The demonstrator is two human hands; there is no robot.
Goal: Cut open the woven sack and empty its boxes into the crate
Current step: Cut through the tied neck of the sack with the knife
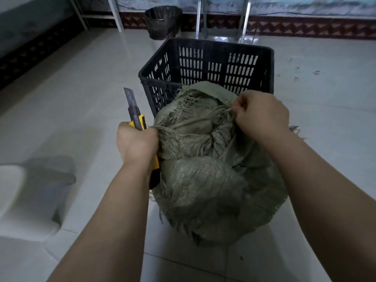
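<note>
A grey-green woven sack (209, 180) stands bulging on the tiled floor, its frayed top bunched and folded over. My left hand (137, 142) grips a yellow and black utility knife (136, 117) with the blade extended upward, and also holds the sack's left edge. My right hand (261, 115) pinches frayed strands at the sack's top right. Just behind the sack stands a black slotted plastic crate (205, 64), which looks empty inside. No boxes show; the sack hides its contents.
A dark bin with a black liner (162, 22) sits against the far wall, between metal frame legs (244, 17). A white object (12, 186) lies at the left edge on the floor. Pale floor tiles stretch left and right of the crate.
</note>
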